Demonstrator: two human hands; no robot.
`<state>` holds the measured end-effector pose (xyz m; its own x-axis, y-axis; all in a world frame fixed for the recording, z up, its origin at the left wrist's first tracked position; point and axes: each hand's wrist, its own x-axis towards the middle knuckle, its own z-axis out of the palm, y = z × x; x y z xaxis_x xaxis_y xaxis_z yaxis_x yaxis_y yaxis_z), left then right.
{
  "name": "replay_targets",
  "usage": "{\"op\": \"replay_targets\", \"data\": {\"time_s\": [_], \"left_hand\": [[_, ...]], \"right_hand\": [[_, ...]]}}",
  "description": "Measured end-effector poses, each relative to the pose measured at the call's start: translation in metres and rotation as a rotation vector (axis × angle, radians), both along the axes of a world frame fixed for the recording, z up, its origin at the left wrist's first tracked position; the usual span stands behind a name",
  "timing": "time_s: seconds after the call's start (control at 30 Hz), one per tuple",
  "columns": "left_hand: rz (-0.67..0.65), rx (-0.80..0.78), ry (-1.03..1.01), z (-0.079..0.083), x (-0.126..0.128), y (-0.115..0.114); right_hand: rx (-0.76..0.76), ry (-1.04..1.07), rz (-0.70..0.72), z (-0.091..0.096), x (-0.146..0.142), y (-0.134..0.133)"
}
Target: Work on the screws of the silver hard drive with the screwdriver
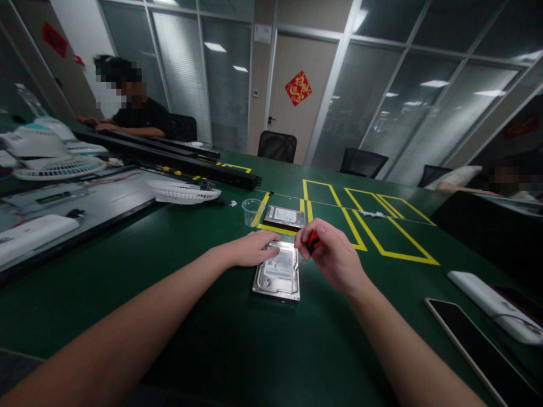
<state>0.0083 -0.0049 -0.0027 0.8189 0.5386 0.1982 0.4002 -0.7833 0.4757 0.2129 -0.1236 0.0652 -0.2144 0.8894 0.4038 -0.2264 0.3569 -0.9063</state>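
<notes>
A silver hard drive (pixel 278 277) with a white label lies flat on the green table. My left hand (pixel 252 249) rests over its far left part, fingers stretched out on the metal. In my right hand (pixel 331 254), the closed fingers wrap round a screwdriver (pixel 314 243) with a red and black handle. Its thin shaft points down at the drive's right edge; whether the tip touches a screw cannot be made out. Just beyond lies a second hard drive (pixel 285 216), within a yellow tape outline. To its left stands a clear plastic cup (pixel 251 212).
Left are a large panel (pixel 123 195), white fan parts (pixel 182 191) and long black bars (pixel 212 168). A phone (pixel 475 345) and a white power bank (pixel 492 305) lie right. Yellow tape rectangles (pixel 407 255) mark the table. One person (pixel 144 116) sits far left, another far right.
</notes>
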Motion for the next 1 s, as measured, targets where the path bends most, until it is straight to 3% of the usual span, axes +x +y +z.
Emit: {"op": "replay_targets", "data": {"time_s": [0.73, 1.0], "left_hand": [[0.013, -0.002, 0.018, 0.0021, -0.0007, -0.0008], [0.006, 0.001, 0.014, 0.0024, -0.0001, -0.0012]], "right_hand": [[-0.059, 0.22, 0.024, 0.0082, 0.0024, -0.0007], [-0.053, 0.144, -0.009, 0.0074, 0.0013, -0.0018]]}}
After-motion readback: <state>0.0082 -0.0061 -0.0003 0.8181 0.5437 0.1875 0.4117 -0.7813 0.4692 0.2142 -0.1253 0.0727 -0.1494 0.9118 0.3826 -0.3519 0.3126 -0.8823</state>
